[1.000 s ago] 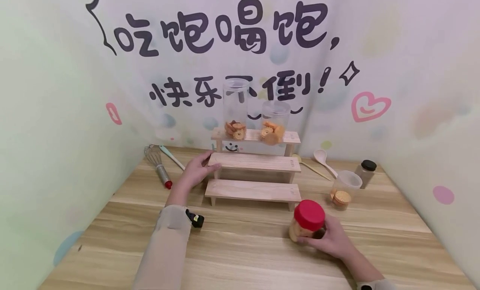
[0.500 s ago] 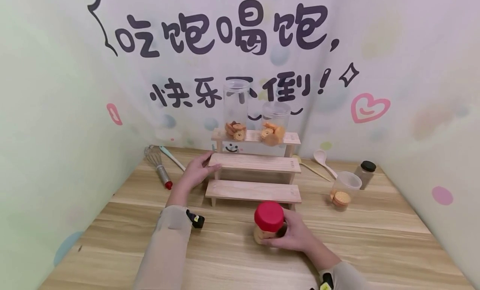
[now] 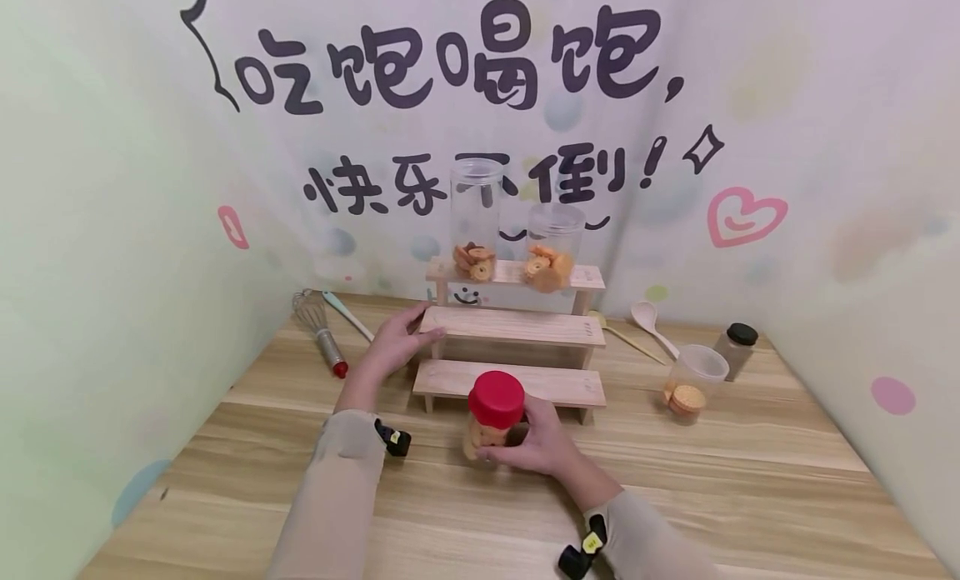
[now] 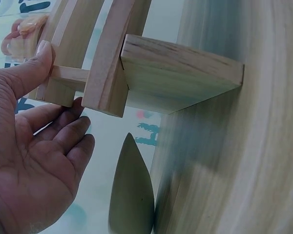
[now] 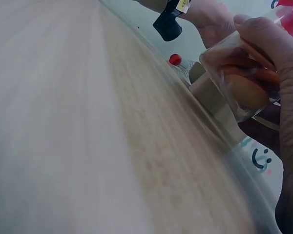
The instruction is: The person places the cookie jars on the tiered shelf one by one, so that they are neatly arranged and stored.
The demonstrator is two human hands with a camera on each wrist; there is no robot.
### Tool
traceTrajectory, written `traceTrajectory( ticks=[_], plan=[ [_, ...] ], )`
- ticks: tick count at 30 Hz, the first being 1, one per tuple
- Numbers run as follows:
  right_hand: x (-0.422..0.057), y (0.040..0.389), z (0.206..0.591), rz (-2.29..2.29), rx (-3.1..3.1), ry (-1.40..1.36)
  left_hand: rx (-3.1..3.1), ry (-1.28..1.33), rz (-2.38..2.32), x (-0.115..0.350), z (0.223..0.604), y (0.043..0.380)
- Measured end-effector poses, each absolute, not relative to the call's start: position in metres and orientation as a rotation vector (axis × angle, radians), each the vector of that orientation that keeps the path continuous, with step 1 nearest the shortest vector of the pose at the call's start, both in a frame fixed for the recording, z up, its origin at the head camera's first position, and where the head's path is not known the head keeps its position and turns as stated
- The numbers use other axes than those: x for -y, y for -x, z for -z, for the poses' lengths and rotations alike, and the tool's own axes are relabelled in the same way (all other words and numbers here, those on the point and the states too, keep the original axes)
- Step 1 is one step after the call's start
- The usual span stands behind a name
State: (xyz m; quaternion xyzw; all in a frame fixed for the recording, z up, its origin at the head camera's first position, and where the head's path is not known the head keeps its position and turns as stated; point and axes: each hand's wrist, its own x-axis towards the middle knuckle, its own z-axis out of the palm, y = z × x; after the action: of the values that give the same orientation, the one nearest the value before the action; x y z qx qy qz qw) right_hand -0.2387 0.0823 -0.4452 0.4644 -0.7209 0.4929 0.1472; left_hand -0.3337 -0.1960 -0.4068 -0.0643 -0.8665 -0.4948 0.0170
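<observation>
Red jar (image 3: 496,412) moved left on head cam, just in front of the rack (image 3: 513,323); tall jar (image 3: 476,217) and short jar (image 3: 556,245) look shelved, this one's still to go, I'd guess. Left wrist: left hand (image 4: 34,161) fingers pinch the rack. Right wrist: right hand (image 5: 292,92) fingers curl round the jar.

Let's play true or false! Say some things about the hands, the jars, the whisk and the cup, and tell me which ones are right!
1. The left hand grips the shelf. True.
2. The right hand is empty. False: the right hand holds the red-lidded jar.
3. Two jars stand on the top step. True.
4. The whisk lies right of the shelf. False: the whisk lies left of it.
5. Cookies are in the cup. True.
</observation>
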Motion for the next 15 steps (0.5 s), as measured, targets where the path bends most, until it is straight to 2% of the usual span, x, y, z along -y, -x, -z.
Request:
traceTrajectory(
  ticks=[6, 11, 15],
  plan=[
    [-0.079, 0.24, 0.442, -1.381, 2.069, -1.327, 2.699, 0.192, 1.535, 0.195, 0.404, 0.333],
    [-0.08, 0.254, 0.447, -1.315, 2.088, -1.286, 2.702, 0.203, 1.534, 0.195, 0.403, 0.334],
    [-0.077, 0.267, 0.43, -1.338, 2.15, -1.221, 2.712, 0.197, 1.521, 0.195, 0.404, 0.333]
  ],
)
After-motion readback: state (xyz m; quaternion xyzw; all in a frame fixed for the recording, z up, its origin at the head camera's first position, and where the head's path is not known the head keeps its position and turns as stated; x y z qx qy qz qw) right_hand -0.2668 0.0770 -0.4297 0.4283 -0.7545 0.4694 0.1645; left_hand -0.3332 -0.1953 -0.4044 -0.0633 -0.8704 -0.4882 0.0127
